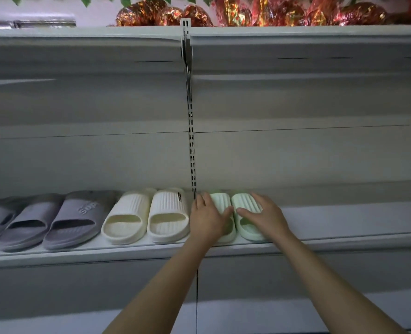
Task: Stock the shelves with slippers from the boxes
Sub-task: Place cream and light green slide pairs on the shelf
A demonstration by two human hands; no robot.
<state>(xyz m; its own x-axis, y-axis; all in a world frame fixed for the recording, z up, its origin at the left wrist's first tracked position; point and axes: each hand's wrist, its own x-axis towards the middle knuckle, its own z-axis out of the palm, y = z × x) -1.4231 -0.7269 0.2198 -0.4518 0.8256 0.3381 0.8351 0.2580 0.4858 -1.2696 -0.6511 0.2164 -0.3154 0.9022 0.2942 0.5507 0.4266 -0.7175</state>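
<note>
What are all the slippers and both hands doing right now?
green slippers: on the shelf, side by side, a hand on each
cream slippers: paired, untouched
grey slippers: lined up, untouched
left hand: resting on left green slipper
right hand: resting on right green slipper
shelf: bare to the right

To your right of the green slippers (246, 213) the shelf (344, 220) lies bare, so you can reach in freely there. Leftward, white slippers (151, 215) and grey slippers (55, 220) stand packed side by side, blocking the way.
</note>
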